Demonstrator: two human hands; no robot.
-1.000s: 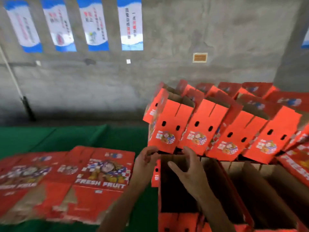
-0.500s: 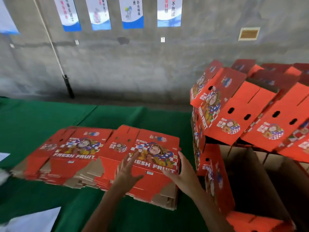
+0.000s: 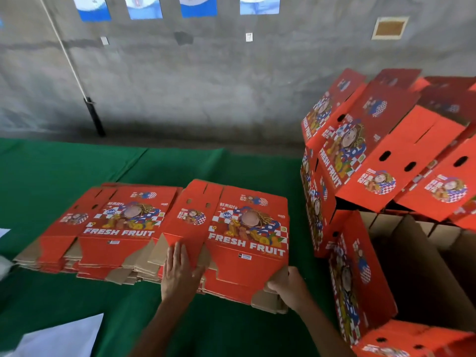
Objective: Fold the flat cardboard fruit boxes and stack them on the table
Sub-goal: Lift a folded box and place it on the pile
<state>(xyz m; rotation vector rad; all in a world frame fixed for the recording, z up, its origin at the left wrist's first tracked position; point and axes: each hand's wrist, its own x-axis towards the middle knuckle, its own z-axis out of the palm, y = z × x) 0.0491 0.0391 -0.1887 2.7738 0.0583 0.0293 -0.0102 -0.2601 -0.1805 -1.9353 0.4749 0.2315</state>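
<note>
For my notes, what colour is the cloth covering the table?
Dark green cloth, seen clearly in the head view, the only view.

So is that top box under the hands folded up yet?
No, still flat: the top box lies printed face up on its pile, flaps spread, both hands at its near edge.

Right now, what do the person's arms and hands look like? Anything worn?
Both hands are bare: no gloves, and no rings or watch that I can make out on the left hand or the right hand. Both forearms are bare too, with no sleeve showing down to the frame's bottom edge. No markings, straps or cables visible on either.
</note>
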